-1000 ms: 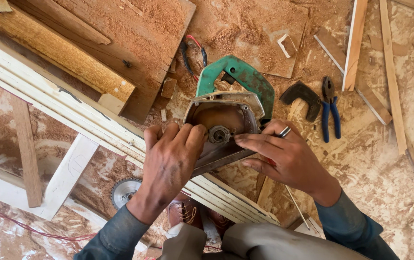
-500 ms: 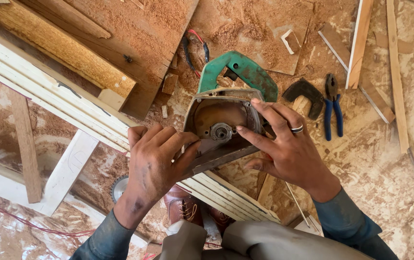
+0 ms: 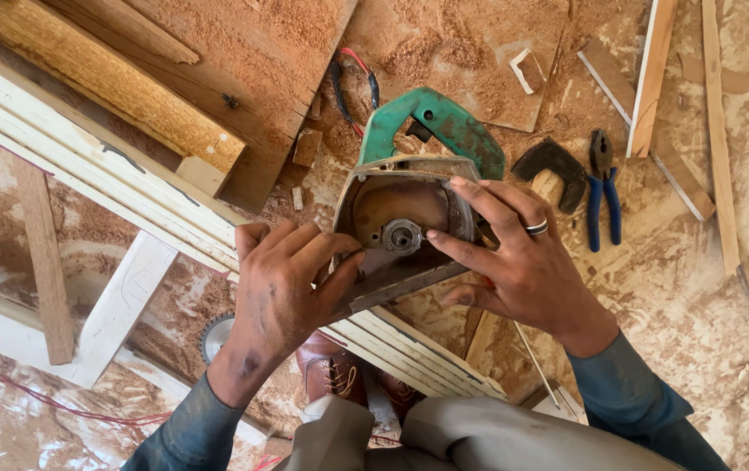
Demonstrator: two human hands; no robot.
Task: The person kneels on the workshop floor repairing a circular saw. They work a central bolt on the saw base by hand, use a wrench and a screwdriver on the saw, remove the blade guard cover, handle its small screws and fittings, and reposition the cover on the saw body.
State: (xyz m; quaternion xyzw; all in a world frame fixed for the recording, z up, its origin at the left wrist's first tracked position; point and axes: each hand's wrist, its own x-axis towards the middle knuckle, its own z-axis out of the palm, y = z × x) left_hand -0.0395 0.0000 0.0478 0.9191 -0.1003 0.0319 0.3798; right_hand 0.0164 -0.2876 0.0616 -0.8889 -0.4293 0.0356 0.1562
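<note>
A circular saw [image 3: 409,201] with a green handle lies on its side in the middle of the view, resting on a bundle of pale wooden strips [image 3: 87,166] that runs diagonally across the bench [image 3: 444,44]. Its blade guard is turned up to the camera and no blade sits inside it; the round metal arbor [image 3: 401,235] is bare in the centre. The left hand [image 3: 283,288] comes from below with the wrist bent, its fingers curled over the lower left edge of the guard and base plate, gripping the saw. The right hand [image 3: 514,257] comes from the lower right; its fingers are spread over the guard's right rim, one fingertip touching the arbor, and it wears a ring. I cannot tell if it grips firmly or only presses. Just right of the saw lie a dark metal piece [image 3: 553,166] and blue-handled pliers [image 3: 604,187]. A loose saw blade [image 3: 214,336] lies below the left forearm, in sawdust. Thin wooden slats [image 3: 714,131] lie at the far right.
</note>
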